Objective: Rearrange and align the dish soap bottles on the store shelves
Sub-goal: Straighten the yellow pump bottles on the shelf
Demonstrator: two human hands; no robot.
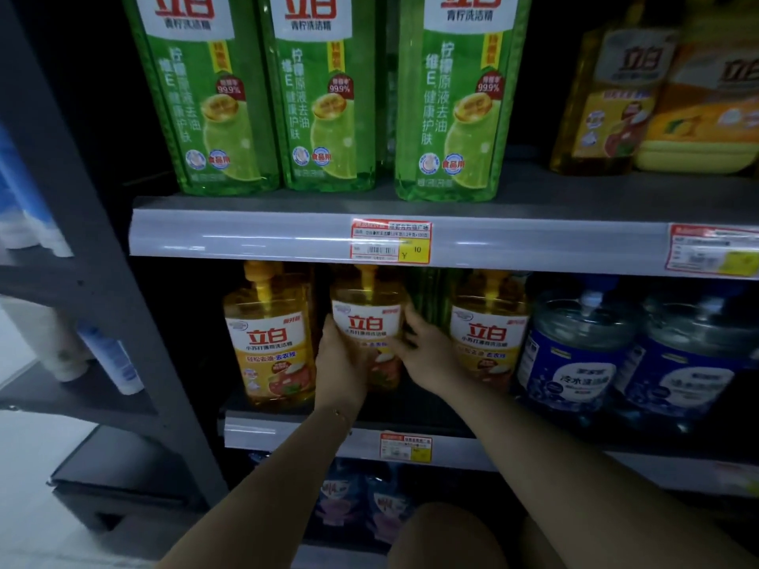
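Three yellow pump bottles of dish soap stand on the middle shelf (410, 420). The middle yellow bottle (366, 318) is gripped from both sides: my left hand (341, 363) on its left flank, my right hand (427, 359) on its right. The left yellow bottle (269, 338) and the right yellow bottle (488, 334) stand untouched beside it. A green bottle (431, 297) shows behind, between the middle and right ones. On the shelf above stand three tall green bottles (324, 96), the right one set apart by a gap.
Two blue-labelled clear jugs (575, 363) stand right of the yellow bottles. Yellow and orange bottles (616, 100) sit on the upper shelf at right. A grey upright post (94, 223) bounds the bay on the left. Price tags (390, 240) hang on the shelf edges. Blue packs (361, 498) fill the bottom shelf.
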